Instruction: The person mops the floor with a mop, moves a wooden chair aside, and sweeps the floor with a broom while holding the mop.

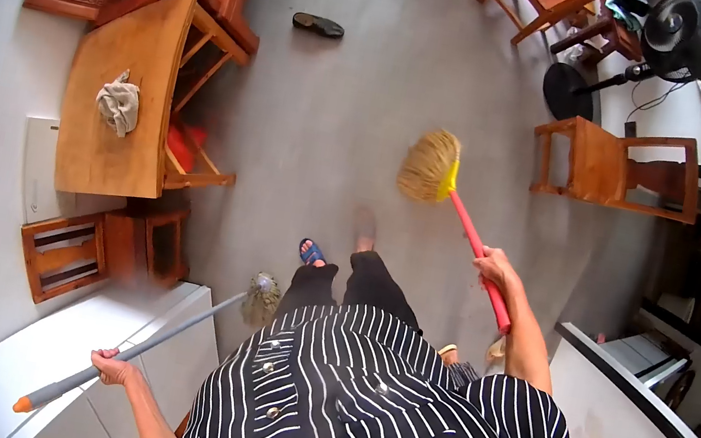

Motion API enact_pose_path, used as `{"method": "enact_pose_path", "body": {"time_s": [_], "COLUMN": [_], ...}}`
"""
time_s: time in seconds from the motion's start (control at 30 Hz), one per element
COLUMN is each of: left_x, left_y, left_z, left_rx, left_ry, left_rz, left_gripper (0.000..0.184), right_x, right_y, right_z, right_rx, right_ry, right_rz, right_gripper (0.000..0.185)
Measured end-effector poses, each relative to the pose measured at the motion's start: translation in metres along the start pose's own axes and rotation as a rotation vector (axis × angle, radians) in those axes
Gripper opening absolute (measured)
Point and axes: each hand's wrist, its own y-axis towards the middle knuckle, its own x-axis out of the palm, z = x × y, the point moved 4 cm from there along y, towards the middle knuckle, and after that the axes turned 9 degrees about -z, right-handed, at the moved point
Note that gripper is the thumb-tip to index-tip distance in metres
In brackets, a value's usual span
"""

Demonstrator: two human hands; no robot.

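Observation:
My right hand [496, 269] is closed around the red handle of a broom [428, 165]. Its straw bristles and yellow collar are out in front, over the grey floor. On the other side, my left hand [114, 368] grips a long grey pole [181, 328] with an orange end cap. The pole's far end meets a mottled grey-green head [262, 299] low by my left leg; its exact kind is unclear. A blue sandal [312, 253] is on one of my feet, and the other foot is blurred.
A dark shoe [318, 25] lies on the floor ahead. To the left stands a wooden table [112, 163] with a cloth [118, 103] on it. On the right are a wooden chair [600, 162] and a black fan [680, 38]. A white counter [607, 414] is beside my right arm.

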Motion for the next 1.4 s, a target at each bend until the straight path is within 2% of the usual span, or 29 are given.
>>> {"method": "enact_pose_path", "body": {"time_s": [0.1,0.13,0.17,0.2,0.27,0.33,0.43,0.5,0.53,0.57,0.6,0.7,0.77,0.9,0.97,1.1,1.17,1.23,1.3,1.4], "left_x": [0.003,0.003,0.004,0.003,0.009,0.019,0.040,0.056,0.067,0.077,0.083,0.089,0.085,0.064,0.053,0.042,0.043,0.047,0.046,0.045], "left_y": [0.000,-0.002,-0.003,0.002,-0.008,-0.022,-0.024,-0.032,-0.043,-0.054,-0.055,-0.070,-0.074,-0.071,-0.058,-0.043,-0.042,-0.043,-0.033,-0.026], "left_z": [-0.002,0.000,-0.001,-0.007,0.001,0.012,0.007,0.011,0.016,0.020,0.018,0.026,0.028,0.035,0.026,0.017,0.018,0.018,0.011,0.008], "left_rx": [0.007,0.011,0.019,0.034,0.005,0.002,0.054,0.063,0.033,0.004,0.009,0.055,0.059,0.051,0.058,0.064,0.070,0.069,0.075,0.064], "left_ry": [-0.012,0.025,0.069,0.042,0.055,-0.003,0.038,0.102,-0.015,-0.128,-0.115,-0.111,-0.135,-0.001,-0.023,0.019,0.045,-0.005,-0.015,-0.109], "left_rz": [-0.011,-0.004,-0.006,-0.018,-0.005,0.002,-0.085,-0.167,-0.192,-0.217,-0.270,-0.364,-0.359,-0.250,-0.216,-0.163,-0.152,-0.171,-0.161,-0.223], "left_gripper": [0.028,0.028,0.029,0.030,0.031,0.032,0.033,0.030,0.029,0.027,0.025,0.023,0.026,0.027,0.027,0.026,0.027,0.027,0.027,0.028], "right_x": [-0.005,-0.003,0.002,0.010,0.024,0.041,0.069,0.089,0.097,0.106,0.110,0.129,0.123,0.091,0.071,0.040,0.031,0.025,0.026,0.039], "right_y": [-0.036,-0.047,-0.055,-0.093,-0.117,-0.135,-0.132,-0.091,-0.079,-0.055,-0.052,-0.010,-0.007,-0.009,-0.027,-0.053,-0.061,-0.072,-0.066,-0.108], "right_z": [0.003,0.021,0.034,0.017,0.020,0.005,-0.028,-0.037,-0.052,-0.056,-0.068,-0.064,-0.058,0.001,0.031,0.095,0.124,0.133,0.152,0.106], "right_rx": [0.080,-0.038,-0.090,-0.029,-0.109,-0.083,-0.220,-0.347,-0.404,-0.347,-0.290,-0.203,-0.236,-0.154,-0.028,0.096,0.178,0.300,0.253,0.229], "right_ry": [-0.046,-0.082,-0.059,0.052,0.075,0.149,0.181,0.134,0.104,0.043,0.090,0.034,0.073,0.228,0.370,0.388,0.388,0.286,0.344,0.483], "right_rz": [0.090,0.154,0.174,0.139,0.120,0.012,-0.149,-0.225,-0.229,-0.293,-0.383,-0.347,-0.318,-0.199,-0.111,-0.006,0.075,0.104,0.130,0.119], "right_gripper": [0.020,0.014,0.022,0.031,0.038,0.035,0.019,0.018,0.016,0.049,0.054,0.050,0.028,0.029,0.029,0.036,0.025,0.022,0.013,0.007]}}
